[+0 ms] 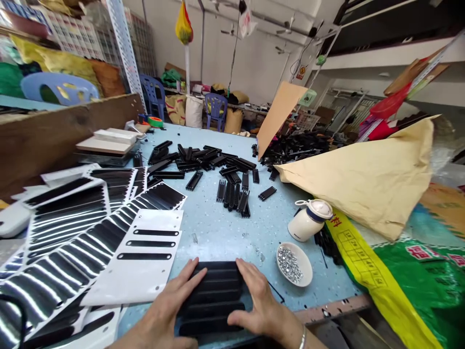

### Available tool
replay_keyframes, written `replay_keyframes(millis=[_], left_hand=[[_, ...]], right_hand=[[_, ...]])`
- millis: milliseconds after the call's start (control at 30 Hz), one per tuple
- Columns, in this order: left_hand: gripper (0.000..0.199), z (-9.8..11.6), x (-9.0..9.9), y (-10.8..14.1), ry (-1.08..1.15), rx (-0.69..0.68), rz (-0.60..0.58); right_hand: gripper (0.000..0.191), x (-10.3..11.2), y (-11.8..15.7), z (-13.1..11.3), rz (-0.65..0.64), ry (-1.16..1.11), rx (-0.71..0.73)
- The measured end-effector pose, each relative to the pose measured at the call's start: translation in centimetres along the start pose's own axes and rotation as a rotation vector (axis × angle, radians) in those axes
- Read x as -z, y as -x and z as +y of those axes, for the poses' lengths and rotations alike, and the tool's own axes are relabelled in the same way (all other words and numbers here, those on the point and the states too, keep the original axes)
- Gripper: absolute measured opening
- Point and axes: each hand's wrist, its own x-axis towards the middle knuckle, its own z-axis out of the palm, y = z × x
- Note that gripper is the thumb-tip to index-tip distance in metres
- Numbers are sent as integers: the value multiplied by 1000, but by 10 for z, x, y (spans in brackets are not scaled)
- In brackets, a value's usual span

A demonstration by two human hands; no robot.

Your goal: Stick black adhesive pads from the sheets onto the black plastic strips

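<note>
A row of long black strips (214,295) lies side by side on the light blue table in front of me. My left hand (170,303) grips the row's left end, fingers along the far edge. At the other end, my right hand (259,303) holds the row with its thumb over the nearer strips. To the left lies a white backing sheet (148,276) with a few black stickers on it. A white bowl (308,271) of small shiny metal pieces (289,264) stands to the right of my right hand.
Loose black plastic pieces (194,180) are scattered across the middle of the table (218,232). Sticker sheets (69,242) pile up on the left. A lidded cream mug (303,225) stands on the right, near brown paper (363,179) and a yellow-green sack (410,286).
</note>
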Motion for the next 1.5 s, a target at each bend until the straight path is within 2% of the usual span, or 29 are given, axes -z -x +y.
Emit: replay_keyframes(millis=[100,233,333,467,600,733,800,867,900,967,1000,1033,1133,1200,1333,1433,1500], left_hand=[[111,-5,-4,-4,-30,-53,29],[113,-10,0,-7,-66,-146,56],[116,-9,9,-5,-73,-147,-14],[108,-4,15,-6,-76,-158,-41],[103,1,14,-12,-39,-153,12],[102,6,20,-15,85,-66,-21],[108,8,29,-17,216,59,-52],[108,11,41,-23,397,216,-68],[103,13,47,-28,495,296,-67],[83,16,57,-40,649,462,-75],[73,18,61,-47,707,538,-103],[66,18,64,-54,756,605,-149],[71,12,66,-72,901,736,-288],[74,3,62,-80,989,781,-285],[66,-16,50,-84,1078,825,-285],[57,-25,38,-78,1062,801,-345],[58,-27,31,-74,953,746,-368]], right_hand=[[130,6,4,7,-142,10,34],[126,19,3,13,-209,37,176],[113,19,6,20,-187,17,246],[86,-1,12,28,-98,9,183],[88,-15,17,28,-33,13,152],[93,2,16,25,-43,-95,175],[105,17,12,22,-95,-220,91],[109,31,2,17,-149,-422,-92],[102,36,-6,15,-171,-553,-200],[73,42,-26,11,-253,-837,-406],[62,42,-37,11,-317,-963,-505],[58,41,-49,11,-392,-1064,-597],[72,35,-80,20,-597,-1157,-817],[78,30,-93,29,-646,-1097,-924],[78,27,-101,40,-642,-1036,-1021],[72,29,-96,41,-584,-1104,-979],[63,30,-91,38,-543,-1109,-910]])
